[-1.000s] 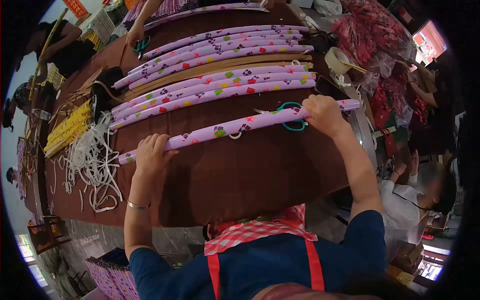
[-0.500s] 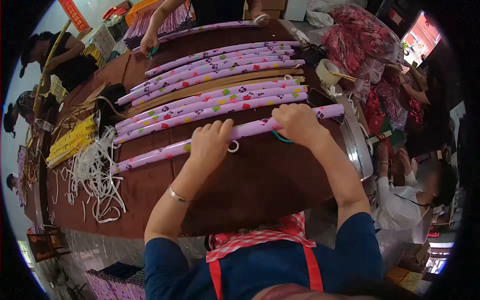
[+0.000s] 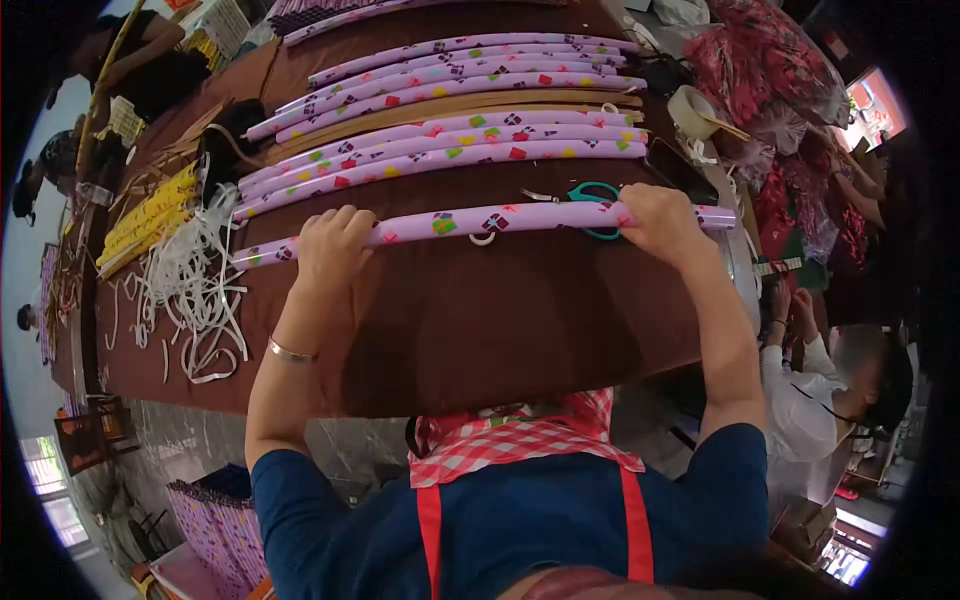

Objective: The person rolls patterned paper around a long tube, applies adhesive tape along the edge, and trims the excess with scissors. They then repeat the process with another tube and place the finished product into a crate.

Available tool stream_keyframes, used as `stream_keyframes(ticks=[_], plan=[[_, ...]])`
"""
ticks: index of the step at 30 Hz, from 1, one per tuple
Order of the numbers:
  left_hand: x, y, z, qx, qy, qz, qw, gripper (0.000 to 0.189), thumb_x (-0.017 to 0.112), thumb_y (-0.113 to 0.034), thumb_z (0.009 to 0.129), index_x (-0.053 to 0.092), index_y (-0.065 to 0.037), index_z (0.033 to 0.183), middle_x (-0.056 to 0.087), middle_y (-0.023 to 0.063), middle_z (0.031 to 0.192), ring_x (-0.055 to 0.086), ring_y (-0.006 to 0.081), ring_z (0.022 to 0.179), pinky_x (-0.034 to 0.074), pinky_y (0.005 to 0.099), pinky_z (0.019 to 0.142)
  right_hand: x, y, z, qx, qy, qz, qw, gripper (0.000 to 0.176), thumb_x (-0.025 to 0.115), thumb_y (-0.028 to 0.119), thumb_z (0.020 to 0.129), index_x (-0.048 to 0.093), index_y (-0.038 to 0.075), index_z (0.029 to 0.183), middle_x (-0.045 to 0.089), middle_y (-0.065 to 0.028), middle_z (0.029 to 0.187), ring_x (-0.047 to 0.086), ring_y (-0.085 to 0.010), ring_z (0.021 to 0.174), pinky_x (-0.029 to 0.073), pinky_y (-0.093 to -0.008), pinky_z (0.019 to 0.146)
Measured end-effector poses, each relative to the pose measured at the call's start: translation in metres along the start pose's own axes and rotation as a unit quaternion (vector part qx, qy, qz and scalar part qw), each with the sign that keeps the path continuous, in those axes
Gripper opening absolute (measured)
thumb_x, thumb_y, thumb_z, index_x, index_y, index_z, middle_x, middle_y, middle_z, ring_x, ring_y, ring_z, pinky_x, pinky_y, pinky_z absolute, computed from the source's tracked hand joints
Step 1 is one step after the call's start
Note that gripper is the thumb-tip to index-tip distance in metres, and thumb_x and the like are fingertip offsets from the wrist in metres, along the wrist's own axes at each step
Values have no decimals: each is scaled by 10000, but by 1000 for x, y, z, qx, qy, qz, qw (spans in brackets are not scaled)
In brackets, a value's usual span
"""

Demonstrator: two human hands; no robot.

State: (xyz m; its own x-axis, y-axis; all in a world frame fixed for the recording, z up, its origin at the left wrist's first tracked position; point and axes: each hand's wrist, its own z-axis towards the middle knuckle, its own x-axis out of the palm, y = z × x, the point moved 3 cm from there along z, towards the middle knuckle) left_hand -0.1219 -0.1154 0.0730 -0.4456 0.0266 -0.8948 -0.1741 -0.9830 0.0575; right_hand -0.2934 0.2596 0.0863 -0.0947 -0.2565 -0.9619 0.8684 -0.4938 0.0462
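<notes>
Dim indoor light, bright window glare, soft shadows, curved dark fisheye edges

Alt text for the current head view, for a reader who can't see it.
Left hand and right hand grip a long purple patterned roll at a brown-covered table. Teal-handled scissors are partly hidden by it; farther back are more patterned rolls, with tangled white strips at left.

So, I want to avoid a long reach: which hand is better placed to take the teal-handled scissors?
Probably the right hand: it grips the purple roll just beside the scissors, whose handles the roll partly covers. The left hand grips the roll much farther away.
</notes>
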Motion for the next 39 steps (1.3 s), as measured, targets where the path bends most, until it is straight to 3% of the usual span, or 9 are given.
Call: stream_keyframes(ticks=[7,19,23,24,26,29,30,33,39], plan=[[-23,85,-62,-82,-20,83,993,328,748,-136,606,574,-128,883,580,43,820,597,265,816,454,410,693,-9,-46,-20,18,-16,-49,998,276,757,151,689,530,83,832,595,-100,797,626,-332,791,501,-448,657],[-16,122,-112,-152,49,128,979,239,737,-192,732,604,-115,915,614,48,925,590,280,924,440,422,793,9,-23,9,-3,4,-41,999,261,749,185,719,532,87,825,601,-93,795,631,-314,782,507,-431,663],[-2,142,-106,-280,120,170,937,288,665,-158,808,589,-114,1083,611,60,1116,565,294,1073,444,466,883,32,-22,27,-1,6,-52,999,283,765,211,712,558,85,859,623,-96,824,645,-314,809,521,-428,691],[-5,133,-94,-300,133,167,930,459,657,-133,793,548,-120,1239,571,88,1250,519,310,1188,423,531,941,37,-21,33,-1,-10,-40,999,297,769,221,710,571,83,883,630,-93,838,645,-317,805,523,-426,694],[3,121,-77,-232,87,130,960,578,678,-178,799,492,-120,1343,529,119,1323,473,314,1261,398,580,964,49,-18,46,20,25,-29,999,350,779,275,717,604,76,945,644,-102,905,633,-327,848,521,-426,735],[10,81,-20,-138,27,-76,987,522,681,-217,843,524,-69,1318,579,183,1234,542,366,1165,453,451,953,66,-14,62,8,-10,-25,1000,379,778,323,732,613,68,959,632,-118,946,600,-326,929,500,-433,786],[11,67,-2,-135,-7,-124,983,357,659,-169,859,613,-57,1194,629,170,1117,590,374,1047,475,415,900,59,-4,68,21,4,-29,999,389,774,350,741,614,62,948,614,-127,970,564,-314,990,476,-439,825],[42,50,38,-95,-54,-116,987,139,629,-142,876,683,-53,968,667,112,952,619,347,924,491,444,818,60,8,78,-17,-71,-11,997,389,770,358,746,624,63,954,602,-116,977,563,-307,996,466,-434,835],[78,46,65,-104,6,-90,991,235,683,-258,859,700,-93,1025,637,156,929,611,364,908,493,451,780,82,16,77,-13,-111,-8,994,302,745,327,752,619,92,893,578,-99,938,561,-297,955,453,-433,834]])
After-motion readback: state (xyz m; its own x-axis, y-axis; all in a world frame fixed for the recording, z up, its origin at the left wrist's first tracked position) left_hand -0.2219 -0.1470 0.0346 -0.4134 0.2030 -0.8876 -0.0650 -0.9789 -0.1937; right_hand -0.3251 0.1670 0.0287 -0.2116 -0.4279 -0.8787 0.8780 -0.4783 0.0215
